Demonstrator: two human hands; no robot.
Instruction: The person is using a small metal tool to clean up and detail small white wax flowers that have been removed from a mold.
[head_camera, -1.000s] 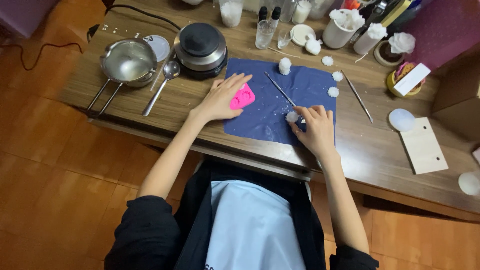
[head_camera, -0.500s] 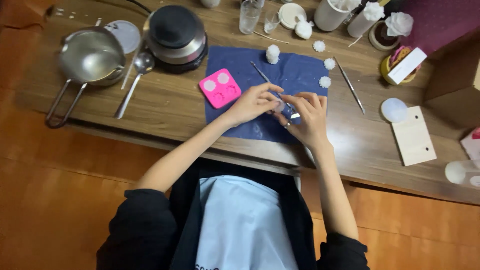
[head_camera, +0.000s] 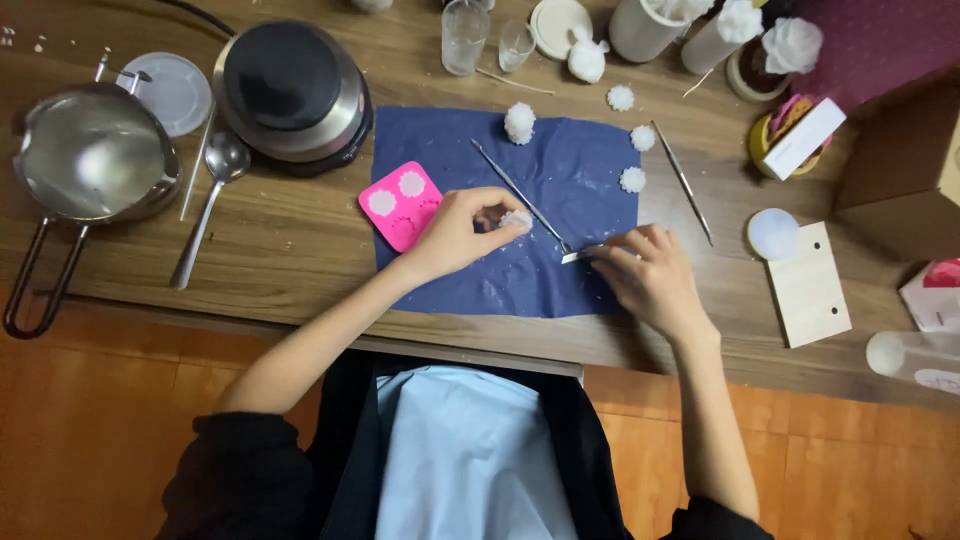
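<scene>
Left hand (head_camera: 455, 232) over the blue mat (head_camera: 560, 170), fingers pinched on a small white flower-shaped piece (head_camera: 517, 220), held just above the mat's middle. Right hand (head_camera: 650, 275) at the mat's right edge, fingers closed on a thin metal tool (head_camera: 582, 255), its tip pointing toward the white piece. Pink mould (head_camera: 400, 203) lies on the mat's left edge, touching the left hand's far side. A long metal pick (head_camera: 515, 190) lies diagonally across the mat. Three more white pieces (head_camera: 632, 180) sit near the mat's far right corner. Steel pot (head_camera: 90, 165), spoon (head_camera: 208, 205) and round heater (head_camera: 292, 90) toward the counter's (head_camera: 270, 260) left end.
</scene>
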